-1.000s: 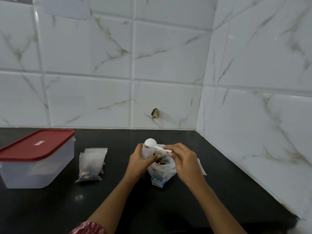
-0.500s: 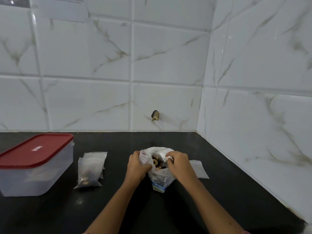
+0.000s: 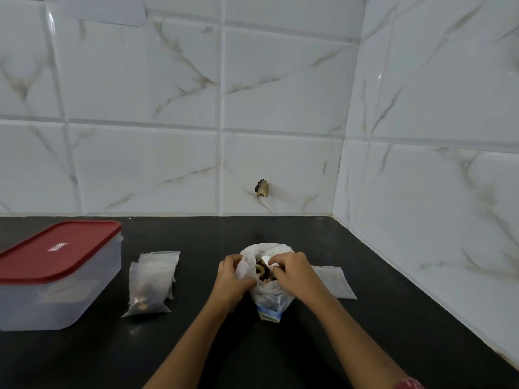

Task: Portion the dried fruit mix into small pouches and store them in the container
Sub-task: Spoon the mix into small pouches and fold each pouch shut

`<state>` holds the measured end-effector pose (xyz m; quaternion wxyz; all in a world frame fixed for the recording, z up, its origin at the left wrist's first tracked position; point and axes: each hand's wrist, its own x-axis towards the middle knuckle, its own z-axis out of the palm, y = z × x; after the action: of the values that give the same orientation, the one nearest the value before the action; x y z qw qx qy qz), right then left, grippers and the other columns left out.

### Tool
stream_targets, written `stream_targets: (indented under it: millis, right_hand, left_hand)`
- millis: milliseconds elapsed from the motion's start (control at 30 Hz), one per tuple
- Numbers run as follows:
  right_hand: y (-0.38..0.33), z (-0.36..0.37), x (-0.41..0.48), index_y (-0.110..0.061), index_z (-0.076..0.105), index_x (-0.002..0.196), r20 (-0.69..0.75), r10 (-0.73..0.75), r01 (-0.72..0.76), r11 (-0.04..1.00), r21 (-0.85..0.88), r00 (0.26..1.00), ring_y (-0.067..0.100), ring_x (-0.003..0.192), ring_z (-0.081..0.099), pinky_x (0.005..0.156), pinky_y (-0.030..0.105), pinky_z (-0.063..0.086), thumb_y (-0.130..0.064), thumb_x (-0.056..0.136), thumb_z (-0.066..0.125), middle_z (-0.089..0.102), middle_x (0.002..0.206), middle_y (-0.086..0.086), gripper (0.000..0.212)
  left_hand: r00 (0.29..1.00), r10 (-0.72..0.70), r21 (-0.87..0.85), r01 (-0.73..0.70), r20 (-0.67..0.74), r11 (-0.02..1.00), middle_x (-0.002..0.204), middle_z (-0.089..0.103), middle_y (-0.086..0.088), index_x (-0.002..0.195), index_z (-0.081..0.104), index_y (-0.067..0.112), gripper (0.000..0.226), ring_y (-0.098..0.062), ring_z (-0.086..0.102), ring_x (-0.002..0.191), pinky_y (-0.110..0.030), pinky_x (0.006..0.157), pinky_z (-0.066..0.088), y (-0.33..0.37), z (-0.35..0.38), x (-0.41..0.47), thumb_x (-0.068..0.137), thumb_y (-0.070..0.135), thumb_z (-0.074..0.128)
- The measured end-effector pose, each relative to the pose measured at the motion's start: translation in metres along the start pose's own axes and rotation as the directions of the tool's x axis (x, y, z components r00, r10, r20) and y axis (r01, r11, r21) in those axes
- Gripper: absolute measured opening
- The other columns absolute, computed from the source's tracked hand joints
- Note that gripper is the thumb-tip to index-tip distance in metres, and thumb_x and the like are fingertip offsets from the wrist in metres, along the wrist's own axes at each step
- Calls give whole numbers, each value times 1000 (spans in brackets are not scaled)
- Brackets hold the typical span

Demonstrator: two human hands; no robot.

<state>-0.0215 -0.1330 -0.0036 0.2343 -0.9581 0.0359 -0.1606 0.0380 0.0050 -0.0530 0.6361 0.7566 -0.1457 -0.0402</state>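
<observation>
At lower centre the bag (image 3: pixel 269 300) of dried fruit stands on the dark desk (image 3: pixel 196 234), with the fingers of the left hand (image 3: pixel 231 279) and right hand (image 3: pixel 293 272) clamped on its open rim. Filled pouches (image 3: pixel 151 282) lie at lower left, near the red-lidded container (image 3: pixel 56 276)

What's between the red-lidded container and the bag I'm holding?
Head view: a small stack of filled pouches lies there, touching neither the container nor the bag.
</observation>
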Motion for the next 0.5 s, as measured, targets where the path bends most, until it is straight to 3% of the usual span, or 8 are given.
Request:
stream_targets:
  millis: [167,333,433,500]
  right_hand:
    - [12,2,2,-15,70,108,-57,51,-41,984,173,997,8,81,59,66,6,41,-11,91,51,70,105,6,26]
    - [14,12,2,-15,69,110,-56,105,-88,964,249,993,17,93,65,80,21,50,-10,92,49,69,104,7,27]
    - [17,17,-1,-16,71,99,-120,158,-103,922,374,980,16,82,64,75,23,51,-10,90,49,66,80,2,24]
    - [21,19,-5,-18,69,88,-153,218,-111,851,513,964,11,71,59,64,13,46,-7,90,48,60,67,-4,24]
  left_hand:
    - [998,-7,-141,15,56,990,123,44,-6,110,47,24,47,-21,57,105,-30,77,55,-2,-2,1,73,-1,61]
    - [995,-1,-275,28,99,961,124,48,-12,113,48,23,49,-25,59,105,-30,74,56,-3,-4,0,75,-7,57]
    - [991,18,-331,27,135,943,122,50,-15,113,48,22,51,-27,61,103,-30,72,56,-4,-4,-1,74,-9,56]
    - [988,27,-347,27,150,938,121,52,-15,115,48,22,52,-27,62,103,-30,73,56,-4,-5,-2,75,-10,56]
